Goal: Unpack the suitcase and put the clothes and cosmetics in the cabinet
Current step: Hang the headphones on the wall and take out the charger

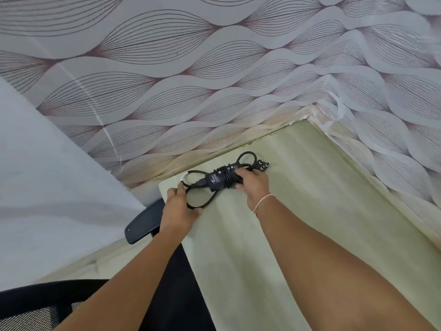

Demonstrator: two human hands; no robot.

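Lying between both hands, a black power adapter (220,179), its white label print unreadable, is gripped by the right hand (254,183) while its cable loop (199,199) is pinched by the left hand (177,206).

One adapter (220,179), one chair (143,220), two hands (177,204).

Power adapter (220,179): black plastic brick, matt, printed label. Cable (202,198): black rubbery sheath, slight sheen. Plug (262,166): black plastic, metal pins. Tabletop (310,187): pale laminate, smooth, matt. Wallpaper (191,68): paper, soft sheen, peeling at corner. Chair armrest (143,223): black plastic, semi-gloss. Chair back (35,314): mesh cloth.
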